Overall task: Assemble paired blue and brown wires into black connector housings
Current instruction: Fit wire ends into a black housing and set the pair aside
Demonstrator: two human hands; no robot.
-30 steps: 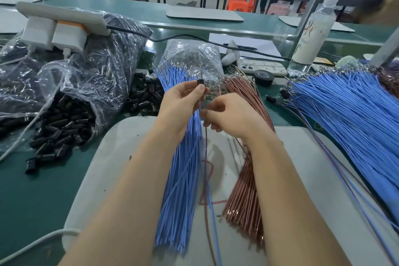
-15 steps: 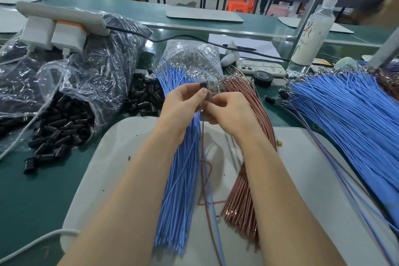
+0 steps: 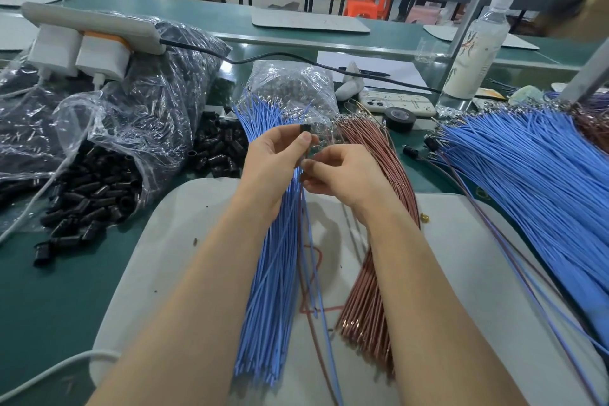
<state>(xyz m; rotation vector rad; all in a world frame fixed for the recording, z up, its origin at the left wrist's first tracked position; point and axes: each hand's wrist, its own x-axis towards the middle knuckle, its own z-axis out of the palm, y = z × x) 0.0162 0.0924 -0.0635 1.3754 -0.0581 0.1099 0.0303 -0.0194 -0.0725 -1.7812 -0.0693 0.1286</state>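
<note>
My left hand [image 3: 275,161] pinches a small black connector housing [image 3: 304,129] between thumb and fingers, held upright above the wire bundles. My right hand [image 3: 342,173] pinches the blue and brown wire pair [image 3: 311,257] just below the housing; the pair hangs down over the white mat [image 3: 184,241]. A bundle of blue wires [image 3: 268,273] lies under my left forearm. A bundle of brown wires [image 3: 369,290] lies under my right forearm. Loose black housings [image 3: 89,204] spill from a clear plastic bag [image 3: 108,128] at the left.
A large fan of blue wires [image 3: 527,181] covers the right side, with finished pairs trailing over the mat. A roll of black tape [image 3: 399,118], a phone [image 3: 395,104] and a bottle [image 3: 474,49] stand behind. A power strip [image 3: 89,30] rests on dark bags at the left.
My right hand has moved up and left until it is close under the left hand and the housing. The left hand has stayed almost in place.
</note>
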